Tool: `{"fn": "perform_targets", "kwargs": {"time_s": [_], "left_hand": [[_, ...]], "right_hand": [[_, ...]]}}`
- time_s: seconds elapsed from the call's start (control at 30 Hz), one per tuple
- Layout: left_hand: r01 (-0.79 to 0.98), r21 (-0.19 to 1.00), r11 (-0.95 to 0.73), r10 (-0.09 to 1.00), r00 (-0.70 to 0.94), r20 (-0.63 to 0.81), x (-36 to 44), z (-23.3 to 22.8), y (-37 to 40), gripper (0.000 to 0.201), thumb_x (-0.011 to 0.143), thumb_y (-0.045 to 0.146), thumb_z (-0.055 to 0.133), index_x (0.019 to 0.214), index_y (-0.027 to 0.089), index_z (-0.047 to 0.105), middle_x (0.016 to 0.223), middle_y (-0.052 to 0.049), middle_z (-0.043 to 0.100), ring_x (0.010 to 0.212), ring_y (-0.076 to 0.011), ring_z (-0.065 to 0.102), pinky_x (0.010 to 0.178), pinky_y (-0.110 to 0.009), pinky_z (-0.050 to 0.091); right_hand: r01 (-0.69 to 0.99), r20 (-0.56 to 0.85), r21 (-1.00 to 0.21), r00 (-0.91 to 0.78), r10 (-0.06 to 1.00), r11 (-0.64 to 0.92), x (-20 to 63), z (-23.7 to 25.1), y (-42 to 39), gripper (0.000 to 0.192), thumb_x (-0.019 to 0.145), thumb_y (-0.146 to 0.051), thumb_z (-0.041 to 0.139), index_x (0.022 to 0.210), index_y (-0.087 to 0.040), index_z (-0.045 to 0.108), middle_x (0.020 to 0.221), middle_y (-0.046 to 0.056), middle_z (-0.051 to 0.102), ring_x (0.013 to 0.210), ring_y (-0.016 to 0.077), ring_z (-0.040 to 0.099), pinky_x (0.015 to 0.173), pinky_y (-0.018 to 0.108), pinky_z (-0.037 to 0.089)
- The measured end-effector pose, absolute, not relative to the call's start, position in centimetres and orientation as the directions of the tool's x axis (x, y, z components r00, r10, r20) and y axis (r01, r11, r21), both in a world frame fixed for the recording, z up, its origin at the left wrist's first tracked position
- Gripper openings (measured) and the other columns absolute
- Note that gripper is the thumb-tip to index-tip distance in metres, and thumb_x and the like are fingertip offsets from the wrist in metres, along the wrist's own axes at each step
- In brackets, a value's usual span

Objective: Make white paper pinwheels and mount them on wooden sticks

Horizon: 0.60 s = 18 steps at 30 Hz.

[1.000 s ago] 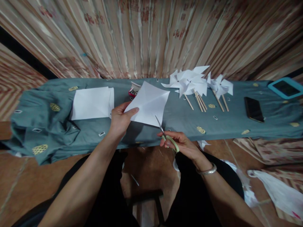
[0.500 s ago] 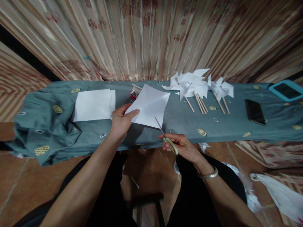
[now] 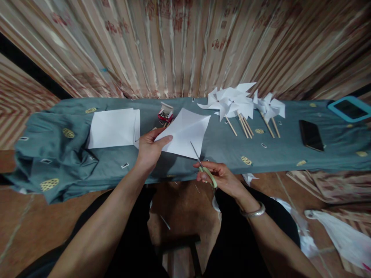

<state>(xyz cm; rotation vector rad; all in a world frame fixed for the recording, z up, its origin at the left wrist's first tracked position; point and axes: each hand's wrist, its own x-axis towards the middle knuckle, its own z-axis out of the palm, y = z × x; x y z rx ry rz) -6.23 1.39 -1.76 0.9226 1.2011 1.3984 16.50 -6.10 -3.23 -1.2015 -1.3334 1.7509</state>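
My left hand (image 3: 149, 148) pinches the left corner of a creased white paper square (image 3: 187, 133), holding it tilted above the teal-covered table (image 3: 226, 148). My right hand (image 3: 220, 177) grips green-handled scissors (image 3: 203, 164). Their blades reach into the paper's lower right edge. A silver bangle sits on my right wrist. Both hands hover over the table's near edge.
A stack of white paper sheets (image 3: 113, 127) lies left. A small red box of pins (image 3: 165, 114) sits behind the held paper. Finished paper pinwheels on sticks (image 3: 240, 106) lie right of centre, then a black phone (image 3: 311, 135) and a blue-cased tablet (image 3: 349, 109). Paper scraps litter the floor.
The paper has tilted lower and flatter, uncovering the red box behind it. The scissors stay at the paper's lower edge with my right hand nearly still.
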Motion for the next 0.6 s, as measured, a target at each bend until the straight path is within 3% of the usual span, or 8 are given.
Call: {"fn": "perform_targets", "kwargs": {"time_s": [0.6], "left_hand": [[-0.22, 0.972, 0.087, 0.983, -0.142, -0.12, -5.86, -1.83, 0.96, 0.032, 0.057, 0.026, 0.083, 0.087, 0.018, 0.076, 0.076, -0.002, 0.072, 0.063, -0.0178, 0.063, 0.059, -0.029, 0.049]], "right_hand": [[0.025, -0.311, -0.946, -0.353, 0.882, -0.324, 16.42, -3.15, -6.13, 0.049, 0.067, -0.045, 0.083, 0.106, -0.018, 0.073, 0.07, -0.002, 0.065, 0.063, 0.0086, 0.056, 0.058, 0.022, 0.044]]}}
